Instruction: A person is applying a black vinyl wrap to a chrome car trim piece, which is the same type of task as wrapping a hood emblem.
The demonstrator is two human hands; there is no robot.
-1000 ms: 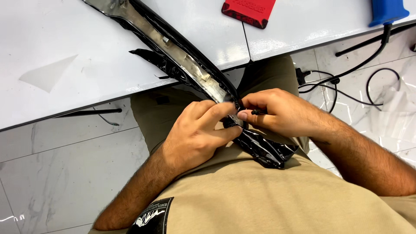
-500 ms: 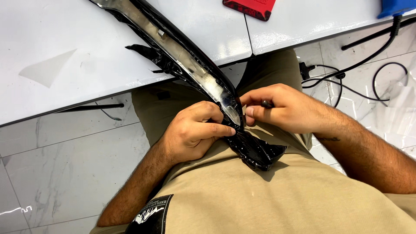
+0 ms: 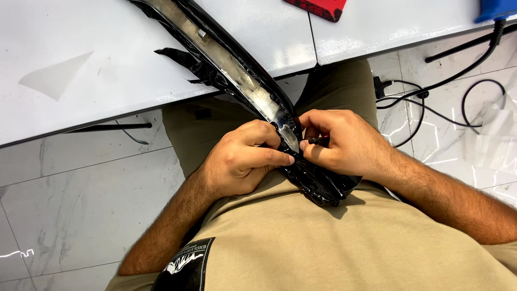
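Note:
A long, narrow trim strip (image 3: 226,59) with a shiny chrome face and black film on it runs from the white table down into my lap. My left hand (image 3: 242,159) grips the strip's lower end, thumb pressed across it. My right hand (image 3: 342,143) is closed on a small dark tool (image 3: 318,141), its tip against the strip's end beside the left thumb. Below both hands, loose glossy black film (image 3: 323,186) bunches up against my beige shirt. What the tool's tip does is hidden by my fingers.
The white table (image 3: 107,97) spans the top, with a seam between two panels. A red flat object (image 3: 318,8) and a blue tool (image 3: 498,8) lie at its far edge. Black cables (image 3: 431,91) trail over the marble floor at the right. A clear film scrap (image 3: 54,78) lies left.
The view has shifted slightly; both hands stay at the strip's lower end, with the right hand's fingers drawn a little closer to the left thumb.

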